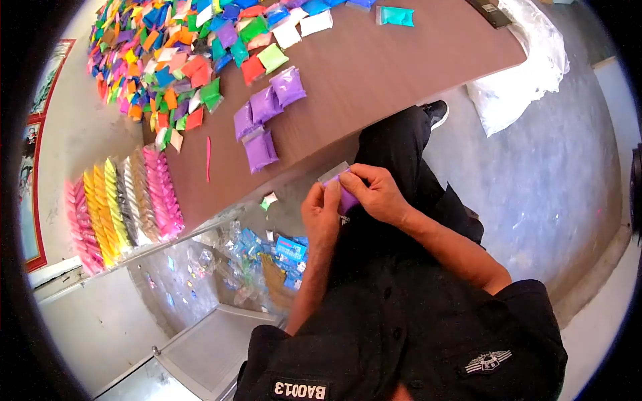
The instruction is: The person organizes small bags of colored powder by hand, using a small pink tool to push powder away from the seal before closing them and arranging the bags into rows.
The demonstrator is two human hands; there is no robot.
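Observation:
A small purple packet (347,199) with a clear top strip is pinched between both my hands, in front of my lap. My left hand (322,208) grips its left side with thumb and fingers closed. On the other side, my right hand (378,192) has its thumb and fingers pressed on the top edge. My fingers hide part of the packet. On the brown table (374,80) beyond them lie several more purple packets (265,105), grouped near the front edge. A thin pink stick (208,159) rests to their left.
A large heap of coloured packets (167,53) covers the table's far left. Twisted coloured strips (124,200) line the left end. A teal packet (396,16) lies farther back. A white plastic bag (518,80) hangs at the right; wrappers (289,254) litter the floor below.

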